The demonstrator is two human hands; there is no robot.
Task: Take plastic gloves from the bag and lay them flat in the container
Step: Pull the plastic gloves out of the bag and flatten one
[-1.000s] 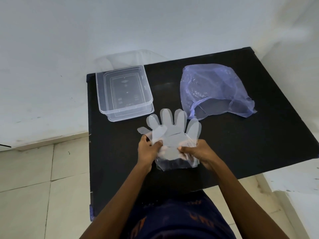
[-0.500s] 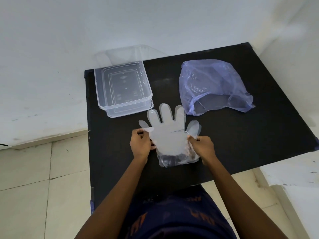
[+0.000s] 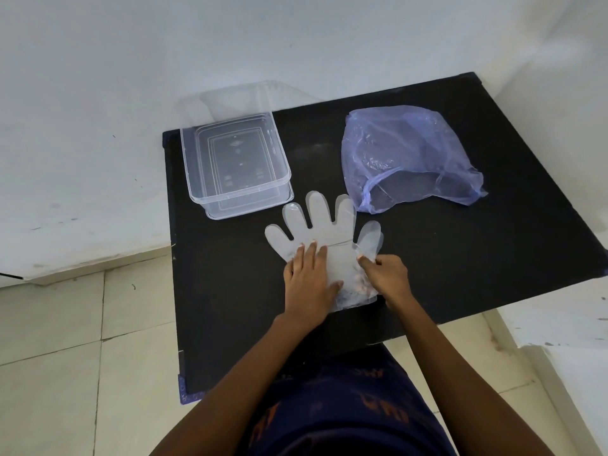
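A pale wall and tiled floor frame the black bench (image 3: 460, 258) in front of you. On it the clear container (image 3: 235, 159) sits at the far left corner, resting on what looks like its lid, and nothing lies inside it. The blue bag (image 3: 404, 153) slumps at the far right, mouth toward you, well apart from the container.

Between them and nearer you, the plastic gloves (image 3: 324, 232) lie as a thin stack on the bench, fingers pointing away from you; the fingertips reach near the container's front edge and the bag's mouth. Your left hand (image 3: 307, 281) lies spread and flat on the stack's palm area, pressing it down rather than holding anything. Your right hand (image 3: 386, 278) has its fingers curled at the stack's right edge, apparently pinching the film near the cuff, though the exact hold is hard to make out through the plastic.

By the look of it, you have the gloves out of the bag and smoothed. Left to do: lift them over and lay them flat in the container.
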